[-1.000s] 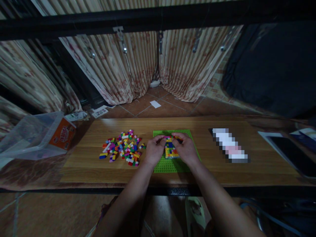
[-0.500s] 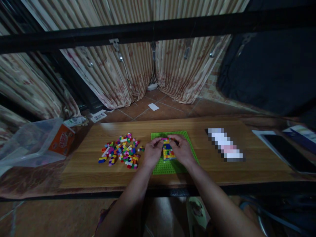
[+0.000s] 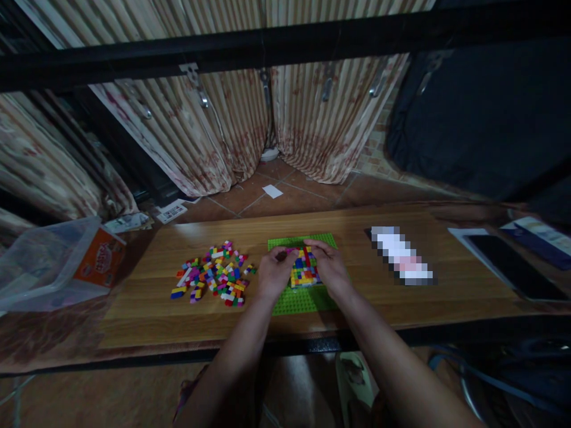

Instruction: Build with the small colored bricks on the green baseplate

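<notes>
A flat multicoloured build of toy bricks (image 3: 303, 274) is at the green studded baseplate (image 3: 297, 303), in front of me. My left hand (image 3: 275, 274) is closed at its left side, with the thumb near the far left corner. My right hand (image 3: 331, 268) grips the right side, its fingers bent over the far edge. Both hands hide the build's outer edges, and I cannot tell whether it is pressed onto the baseplate or just above it. A pile of loose toy bricks (image 3: 218, 276) lies left of the baseplate.
The wooden board (image 3: 147, 315) bears all this. On its right lies a blurred-out flat object (image 3: 401, 255), with a dark tablet-like slab (image 3: 513, 264) farther right. A clear plastic tub (image 3: 49, 261) with an orange label stands at the left. Striped curtains (image 3: 241, 119) hang behind.
My hands have spread slightly apart at the far side, and more of the brick build's top shows between them. The whole view has shifted a little.
</notes>
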A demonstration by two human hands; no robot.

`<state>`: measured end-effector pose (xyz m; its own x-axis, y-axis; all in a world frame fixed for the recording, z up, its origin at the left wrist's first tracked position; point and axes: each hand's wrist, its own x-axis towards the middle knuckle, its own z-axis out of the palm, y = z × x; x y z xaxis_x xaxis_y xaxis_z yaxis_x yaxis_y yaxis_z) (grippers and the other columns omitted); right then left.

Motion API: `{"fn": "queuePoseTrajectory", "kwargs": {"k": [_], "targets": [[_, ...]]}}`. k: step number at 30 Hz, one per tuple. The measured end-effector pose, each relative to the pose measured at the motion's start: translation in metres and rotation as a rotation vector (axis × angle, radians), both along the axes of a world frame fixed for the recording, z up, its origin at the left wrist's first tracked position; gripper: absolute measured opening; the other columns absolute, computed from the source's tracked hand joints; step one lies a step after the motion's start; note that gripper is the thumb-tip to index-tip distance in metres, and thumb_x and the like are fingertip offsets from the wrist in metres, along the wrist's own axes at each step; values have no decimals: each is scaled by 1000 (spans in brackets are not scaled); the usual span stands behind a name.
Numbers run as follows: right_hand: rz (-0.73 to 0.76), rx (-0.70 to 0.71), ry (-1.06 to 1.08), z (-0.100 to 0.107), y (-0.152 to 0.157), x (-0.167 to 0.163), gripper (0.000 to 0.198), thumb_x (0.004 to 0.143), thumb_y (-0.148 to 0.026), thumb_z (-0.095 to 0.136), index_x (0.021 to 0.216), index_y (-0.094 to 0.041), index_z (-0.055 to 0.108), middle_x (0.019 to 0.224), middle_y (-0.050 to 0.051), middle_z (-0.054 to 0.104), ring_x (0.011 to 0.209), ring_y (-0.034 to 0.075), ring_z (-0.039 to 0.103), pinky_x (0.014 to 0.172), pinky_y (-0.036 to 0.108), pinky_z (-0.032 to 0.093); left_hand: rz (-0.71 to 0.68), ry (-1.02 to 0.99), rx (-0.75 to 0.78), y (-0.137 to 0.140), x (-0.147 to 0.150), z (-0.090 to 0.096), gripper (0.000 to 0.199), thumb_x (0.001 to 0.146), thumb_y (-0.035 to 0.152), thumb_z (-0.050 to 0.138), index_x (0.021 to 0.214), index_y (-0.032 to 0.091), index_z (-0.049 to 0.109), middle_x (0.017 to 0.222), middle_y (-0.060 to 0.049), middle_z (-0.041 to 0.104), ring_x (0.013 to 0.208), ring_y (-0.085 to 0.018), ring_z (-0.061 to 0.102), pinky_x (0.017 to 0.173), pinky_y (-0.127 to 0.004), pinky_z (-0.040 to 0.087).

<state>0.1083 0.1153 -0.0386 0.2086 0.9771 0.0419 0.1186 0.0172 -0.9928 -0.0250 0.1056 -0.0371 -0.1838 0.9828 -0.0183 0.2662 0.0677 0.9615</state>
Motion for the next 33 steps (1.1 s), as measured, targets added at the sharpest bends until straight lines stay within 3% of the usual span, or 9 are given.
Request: {"fn": "queuePoseTrajectory", "kwargs": {"k": [12, 17, 20, 23, 28, 33], "targets": [[24, 25, -48, -8, 1, 2, 29, 76, -31, 49, 92, -23, 72, 102, 5, 71, 97, 22, 64, 89, 40, 48, 60, -41, -69, -2, 8, 12, 18, 74, 34, 66, 78, 16, 68, 68, -1, 67, 60, -13, 59, 57, -23, 43], [21, 3, -59, -6, 0, 5, 29, 76, -35, 51, 92, -23, 72, 99, 4, 73, 94, 23, 64, 86, 40, 50, 35, 85, -9, -12, 6, 16, 26, 79, 39, 62, 91, 17, 70, 79, -5, 71, 72, -18, 65, 66, -27, 48], [30, -9, -67, -4, -1, 6, 29, 76, -38, 53, 91, -23, 72, 100, 5, 73, 92, 24, 65, 84, 41, 50, 8, 182, 35, -17, -9, 21, 26, 83, 37, 57, 95, 18, 70, 87, -8, 73, 79, -20, 66, 71, -29, 49], [31, -25, -76, -3, -2, 7, 30, 76, -39, 53, 91, -22, 72, 97, 6, 73, 88, 24, 66, 83, 41, 50, -42, 302, 73, -19, -37, 27, 18, 82, 22, 54, 86, 19, 71, 85, -7, 73, 77, -19, 65, 75, -28, 49], [48, -14, -115, -1, -1, 10, 30, 76, -39, 54, 93, -22, 72, 97, 4, 73, 90, 23, 65, 85, 41, 49, -113, 625, 70, -24, -82, 34, 34, 71, 2, 50, 90, 20, 73, 89, -6, 71, 81, -18, 64, 80, -29, 48], [52, -5, -152, 1, 0, 12, 30, 75, -38, 56, 94, -21, 72, 92, 5, 74, 83, 21, 65, 81, 39, 49, -253, 813, 109, -29, -94, 34, 29, 71, 4, 55, 83, 22, 74, 89, -5, 68, 92, -20, 61, 91, -30, 44]]}}
